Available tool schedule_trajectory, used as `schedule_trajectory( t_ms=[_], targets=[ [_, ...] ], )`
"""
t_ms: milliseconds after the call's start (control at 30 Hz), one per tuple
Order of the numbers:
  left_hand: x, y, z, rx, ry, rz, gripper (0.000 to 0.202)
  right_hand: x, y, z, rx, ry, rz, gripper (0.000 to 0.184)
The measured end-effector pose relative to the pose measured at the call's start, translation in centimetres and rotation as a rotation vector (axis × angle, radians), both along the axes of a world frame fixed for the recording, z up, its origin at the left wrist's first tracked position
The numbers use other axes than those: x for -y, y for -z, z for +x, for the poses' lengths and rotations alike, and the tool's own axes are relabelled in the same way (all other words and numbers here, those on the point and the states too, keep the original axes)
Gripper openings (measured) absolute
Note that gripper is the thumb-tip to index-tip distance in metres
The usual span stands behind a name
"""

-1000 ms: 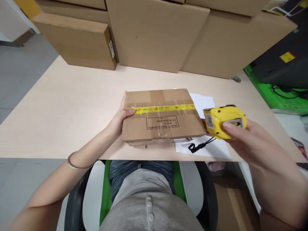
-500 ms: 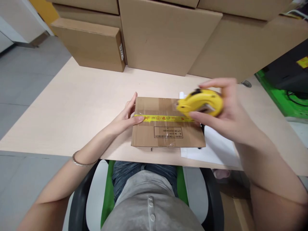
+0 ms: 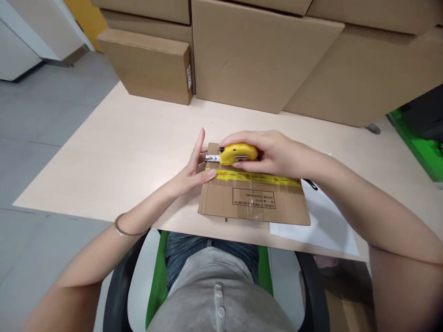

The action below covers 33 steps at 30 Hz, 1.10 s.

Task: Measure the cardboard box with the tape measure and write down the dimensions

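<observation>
A small flat cardboard box (image 3: 254,200), sealed with a strip of yellow printed tape, lies near the front edge of a pale wooden table (image 3: 114,157). My right hand (image 3: 273,152) grips a yellow tape measure (image 3: 237,153) and holds it on the box's top near the far left corner, with a short bit of metal blade sticking out to the left. My left hand (image 3: 192,173) rests against the box's left end, thumb on the yellow tape, fingers raised beside the blade tip.
Several large cardboard cartons (image 3: 256,55) stand in a row along the back of the table. A white sheet of paper (image 3: 321,221) lies under the box's right side. A green and black item (image 3: 422,147) sits at the far right. I sit in a black chair.
My right hand carried the tape measure from the right of the box leftward over it and set it down on the box top near my left hand. The left hand stayed at the box's left end.
</observation>
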State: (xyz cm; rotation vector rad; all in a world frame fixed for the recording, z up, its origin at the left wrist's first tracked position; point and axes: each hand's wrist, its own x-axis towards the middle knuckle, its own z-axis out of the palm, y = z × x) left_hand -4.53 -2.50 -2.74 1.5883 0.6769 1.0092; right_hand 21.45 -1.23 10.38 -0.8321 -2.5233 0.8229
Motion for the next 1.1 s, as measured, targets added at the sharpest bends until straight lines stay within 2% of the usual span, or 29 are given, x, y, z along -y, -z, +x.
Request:
schedule_trajectory(
  t_ms=[200,300,367,633,833,967,1033,1100],
  targets=[
    [0.0,-0.1,-0.5,-0.132,-0.031,0.186,0.062,3.3,-0.9,9.4,0.14,0.324,-0.097,0.044],
    [0.1,-0.4,-0.5,-0.154,-0.01,0.195,0.056,5.1,-0.4,13.2,0.129,0.443,-0.115,0.042],
    [0.1,-0.5,-0.5,-0.155,-0.007,0.185,0.056,6.0,0.0,14.6,0.116,0.501,-0.143,0.043],
    [0.3,-0.5,-0.5,-0.163,-0.074,0.128,0.058,7.0,0.3,15.7,0.102,0.593,-0.224,0.036],
    [0.3,-0.3,-0.6,-0.18,-0.085,0.158,0.06,7.1,1.2,16.1,0.069,0.588,-0.224,0.04],
    [0.2,-0.2,-0.7,-0.163,-0.072,0.157,0.059,7.2,0.8,16.0,0.111,0.596,-0.21,0.04],
    [0.2,-0.1,-0.7,-0.131,-0.071,0.118,0.066,7.2,0.2,15.9,0.092,0.569,-0.176,0.04],
    [0.2,0.1,-0.6,-0.076,-0.077,0.039,0.087,7.2,-0.5,15.4,0.048,0.535,-0.109,0.049]
  ],
)
